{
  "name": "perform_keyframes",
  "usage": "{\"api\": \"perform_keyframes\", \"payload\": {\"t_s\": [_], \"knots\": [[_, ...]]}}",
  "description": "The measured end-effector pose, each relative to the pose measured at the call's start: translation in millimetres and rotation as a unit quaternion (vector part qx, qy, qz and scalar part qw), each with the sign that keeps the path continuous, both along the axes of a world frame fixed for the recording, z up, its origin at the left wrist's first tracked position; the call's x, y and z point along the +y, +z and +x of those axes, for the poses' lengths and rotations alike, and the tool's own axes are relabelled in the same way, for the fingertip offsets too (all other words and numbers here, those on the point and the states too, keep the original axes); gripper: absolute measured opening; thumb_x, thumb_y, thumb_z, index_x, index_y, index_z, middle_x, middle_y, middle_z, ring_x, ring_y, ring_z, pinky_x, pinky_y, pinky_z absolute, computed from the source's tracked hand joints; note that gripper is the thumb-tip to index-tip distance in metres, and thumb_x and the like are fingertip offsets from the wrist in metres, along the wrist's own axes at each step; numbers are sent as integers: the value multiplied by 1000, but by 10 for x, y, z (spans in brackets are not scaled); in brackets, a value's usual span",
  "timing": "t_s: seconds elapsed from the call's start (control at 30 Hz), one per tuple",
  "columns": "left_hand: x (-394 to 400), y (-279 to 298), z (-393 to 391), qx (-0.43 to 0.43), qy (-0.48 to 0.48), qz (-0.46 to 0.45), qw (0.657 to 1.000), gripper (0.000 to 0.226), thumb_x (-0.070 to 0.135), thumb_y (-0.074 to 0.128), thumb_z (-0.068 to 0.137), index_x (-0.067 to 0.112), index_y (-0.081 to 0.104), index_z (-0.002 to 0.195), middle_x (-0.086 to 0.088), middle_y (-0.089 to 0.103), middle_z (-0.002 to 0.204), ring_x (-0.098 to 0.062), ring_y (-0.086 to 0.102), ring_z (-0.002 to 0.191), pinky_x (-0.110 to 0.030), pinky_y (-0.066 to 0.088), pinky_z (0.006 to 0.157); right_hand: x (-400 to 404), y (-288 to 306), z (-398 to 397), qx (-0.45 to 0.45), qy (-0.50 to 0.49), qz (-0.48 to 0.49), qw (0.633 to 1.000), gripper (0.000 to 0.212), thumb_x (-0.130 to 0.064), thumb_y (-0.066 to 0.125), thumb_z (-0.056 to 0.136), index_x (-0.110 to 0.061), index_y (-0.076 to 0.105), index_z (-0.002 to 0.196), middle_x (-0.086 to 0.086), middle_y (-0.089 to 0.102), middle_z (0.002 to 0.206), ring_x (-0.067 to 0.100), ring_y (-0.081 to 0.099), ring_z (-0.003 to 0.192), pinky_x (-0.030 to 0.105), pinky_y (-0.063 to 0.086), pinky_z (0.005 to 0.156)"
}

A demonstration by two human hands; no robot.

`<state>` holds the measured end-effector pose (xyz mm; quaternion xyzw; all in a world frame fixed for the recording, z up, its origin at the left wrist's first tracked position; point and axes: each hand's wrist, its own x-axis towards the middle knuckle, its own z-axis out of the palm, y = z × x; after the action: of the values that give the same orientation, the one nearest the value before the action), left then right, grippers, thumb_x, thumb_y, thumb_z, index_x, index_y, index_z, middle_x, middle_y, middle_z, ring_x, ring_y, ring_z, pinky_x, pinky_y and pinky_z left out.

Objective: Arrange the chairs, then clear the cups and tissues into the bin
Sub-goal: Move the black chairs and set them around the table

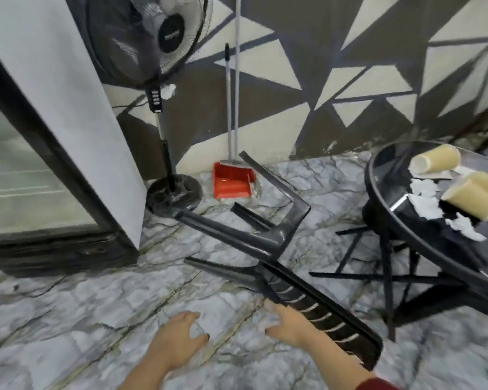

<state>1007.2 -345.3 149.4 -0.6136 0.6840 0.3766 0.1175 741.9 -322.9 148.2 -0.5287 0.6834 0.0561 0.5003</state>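
Note:
A black plastic chair (282,237) lies tipped over on the marble floor, legs pointing left and toward the wall, its slatted backrest nearest me. My right hand (289,323) rests against the edge of that backrest, fingers spread. My left hand (181,337) hovers open over the floor just left of it, holding nothing. On the round black glass table (383,192) at the right lie two tan paper cups on their sides, one cup (434,160) farther back and one cup (473,197) nearer, with torn white tissues (431,204) scattered between them.
A glass-door fridge (48,164) fills the left side. A standing fan (164,88) with a round base is beside it. A red dustpan (231,181) and broom lean against the patterned wall. The table's black legs (389,277) spread over the floor at right.

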Motion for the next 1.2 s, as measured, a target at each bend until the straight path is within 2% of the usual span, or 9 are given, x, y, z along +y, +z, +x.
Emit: {"api": "perform_keyframes", "payload": {"t_s": [0.13,0.27,0.57,0.73,0.8,0.93,1.1,1.2], "knots": [[-411,-41,-162,-1,-96,0,995,64,55,46,88,24,29,142,2,29,151,-16,30,137,-28,27,110,115,-57,-151,16,-106,-10,994,72,-41,58,85,-19,24,145,3,28,152,22,31,137,31,31,109],[-733,-157,-534,-5,-189,-8,982,63,54,45,88,25,30,142,3,31,150,-15,29,137,-28,27,109,178,-188,-399,32,-192,11,981,68,-42,57,84,-17,31,141,8,36,146,26,40,129,32,39,94],[-1310,-584,-1538,-40,-304,16,952,64,54,45,87,25,30,142,3,32,150,-17,33,135,-31,30,109,197,-637,-1126,20,-312,15,950,65,-37,56,88,-18,26,143,7,36,147,24,39,131,32,36,104],[-1630,-985,-2081,-41,-353,19,935,66,55,44,87,22,30,143,1,29,152,-18,28,138,-34,26,112,50,-1012,-1571,0,-381,12,925,62,-32,60,87,-17,31,140,5,43,140,21,46,126,27,42,94],[-1744,-1202,-2294,-51,-378,20,924,61,55,39,90,25,30,142,2,26,153,-18,25,139,-37,24,114,-22,-1167,-1722,8,-387,7,922,60,-31,59,87,-18,32,139,5,47,135,21,49,122,24,41,88],[-1890,-1682,-2765,-40,-422,14,905,55,57,35,91,31,33,140,0,26,153,-19,24,140,-37,20,115,-135,-1666,-1974,31,-386,-16,922,62,-36,60,82,-18,38,138,5,52,127,22,51,115,33,44,95],[-1881,-2361,-3307,13,-476,-25,879,53,54,38,91,32,32,140,2,34,148,-17,29,135,-35,21,112,-251,-2264,-2173,95,-355,-64,928,67,-41,56,87,-21,26,144,5,38,140,23,32,132,33,31,107],[-1816,-2709,-3545,37,-493,-4,869,51,55,39,91,34,34,137,4,41,142,-19,36,131,-36,27,108,-230,-2568,-2256,119,-344,-88,927,69,-49,54,86,-26,24,144,2,35,146,24,25,138,38,24,113]]}}
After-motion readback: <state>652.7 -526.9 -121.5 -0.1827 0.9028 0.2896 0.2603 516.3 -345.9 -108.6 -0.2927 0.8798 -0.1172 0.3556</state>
